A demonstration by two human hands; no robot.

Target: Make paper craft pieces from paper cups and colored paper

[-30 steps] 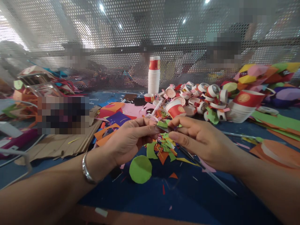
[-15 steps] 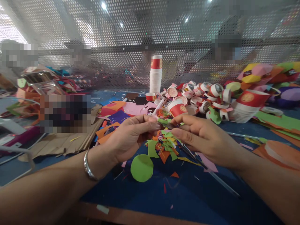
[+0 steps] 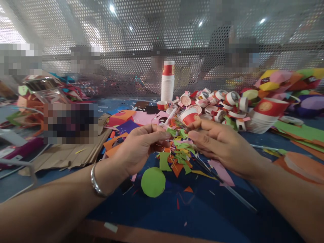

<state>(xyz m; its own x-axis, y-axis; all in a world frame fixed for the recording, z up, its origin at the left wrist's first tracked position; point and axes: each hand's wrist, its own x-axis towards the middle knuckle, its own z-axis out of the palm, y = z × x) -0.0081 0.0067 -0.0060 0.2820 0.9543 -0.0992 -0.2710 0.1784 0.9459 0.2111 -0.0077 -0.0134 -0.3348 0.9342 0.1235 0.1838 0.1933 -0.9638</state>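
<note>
Above the middle of the table, my left hand (image 3: pixel 144 141) pinches a small piece of green paper (image 3: pixel 172 132) between thumb and fingertips. My right hand (image 3: pixel 217 141) is closed on a slim metal tool (image 3: pixel 182 126) whose tip points left; the fingers hide most of it, so its kind is unclear. A small gap separates the tool from the green paper. Beneath both hands lies a heap of green and orange paper scraps (image 3: pixel 181 155). A green paper disc (image 3: pixel 153 182) rests flat on the blue table, nearer to me.
A tall stack of paper cups (image 3: pixel 167 81) stands at the back. Cut cup rings (image 3: pixel 215 101) pile up to its right, beside a leaning cup stack (image 3: pixel 268 114). Brown cardboard sheets (image 3: pixel 73 152) lie left. A clear tube (image 3: pixel 238 195) lies at front right. Several people sit behind the mesh.
My hands have moved slightly apart. The metal tool has come away from the green paper and its tip has risen. The disc and cups stay where they were.
</note>
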